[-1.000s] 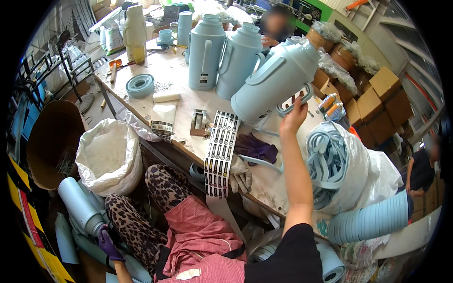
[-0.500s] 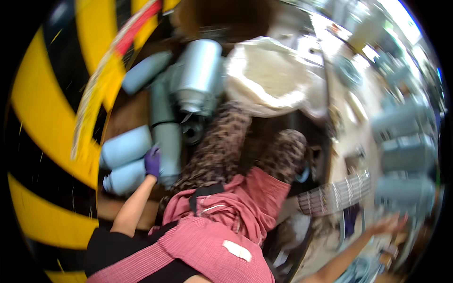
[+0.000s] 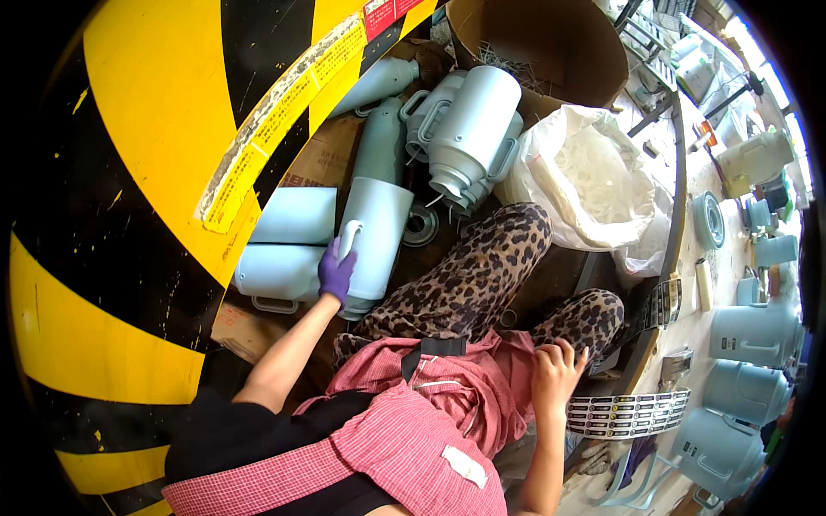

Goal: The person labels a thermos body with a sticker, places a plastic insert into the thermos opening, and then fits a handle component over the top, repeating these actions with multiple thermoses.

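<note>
My left hand [image 3: 336, 273], in a purple glove, is closed round the white handle of a light blue jug body [image 3: 376, 219] lying in a cardboard-lined space at my left. Other light blue jug bodies [image 3: 280, 270] lie beside it, under and left of my wrist. More handled jug bodies [image 3: 476, 120] are piled farther off, their narrow ends toward me. My bare right hand [image 3: 557, 368] holds nothing; its fingers are apart, just over my pink checked apron [image 3: 508, 391] near my right knee.
A yellow-and-black striped panel [image 3: 163, 172] curves along my left. Ahead are a white plastic sack [image 3: 581, 172] and a brown cardboard drum [image 3: 568, 43]. The workbench [image 3: 688, 344] at my right bears finished-looking blue jugs [image 3: 748, 334], a sticker strip [image 3: 628, 414] and a tape roll [image 3: 708, 220].
My left hand has moved from the jug bodies at the left onto a handled one beside them. My right hand has come from over the workbench to my knee. The view has turned.
</note>
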{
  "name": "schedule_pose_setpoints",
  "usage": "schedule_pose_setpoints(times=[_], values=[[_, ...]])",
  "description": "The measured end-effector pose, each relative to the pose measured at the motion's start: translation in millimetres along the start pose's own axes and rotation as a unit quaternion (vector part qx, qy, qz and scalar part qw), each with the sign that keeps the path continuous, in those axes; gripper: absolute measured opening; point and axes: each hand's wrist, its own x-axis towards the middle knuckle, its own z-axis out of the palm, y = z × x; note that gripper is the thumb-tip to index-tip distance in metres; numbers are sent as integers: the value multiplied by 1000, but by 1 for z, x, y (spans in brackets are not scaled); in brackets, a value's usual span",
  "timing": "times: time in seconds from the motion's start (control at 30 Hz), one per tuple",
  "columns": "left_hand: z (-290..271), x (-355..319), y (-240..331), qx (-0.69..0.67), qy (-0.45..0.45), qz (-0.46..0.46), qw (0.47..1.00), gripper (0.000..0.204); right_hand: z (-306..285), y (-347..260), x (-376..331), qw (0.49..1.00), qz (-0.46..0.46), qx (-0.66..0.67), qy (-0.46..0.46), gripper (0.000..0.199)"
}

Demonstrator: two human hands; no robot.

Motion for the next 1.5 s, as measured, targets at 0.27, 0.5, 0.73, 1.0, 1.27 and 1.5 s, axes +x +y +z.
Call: schedule_pose_setpoints(times=[0.27, 0.5, 0.73, 1.0, 1.27, 1.5], values=[[-27, -59, 227, 179, -78, 548, 813, 33, -101, 63, 2, 957, 214, 95, 169, 53], [72, -93, 384, 127, -251, 870, 404, 22, -181, 17, 95, 907, -5, 270, 322, 44], [144, -160, 362, -125, -467, 775, 408, 22, -138, 31, 112, 814, 31, 570, 113, 90], [186, -90, 372, -216, -774, 44, 593, 99, -164, 12, 101, 887, -20, 405, 222, 49], [173, -95, 386, -233, -835, 20, 498, 126, -192, 11, 99, 923, -103, 359, 94, 36], [170, -93, 374, -247, -844, 124, 460, 138, -214, -16, 115, 953, -156, 254, 58, 36]])
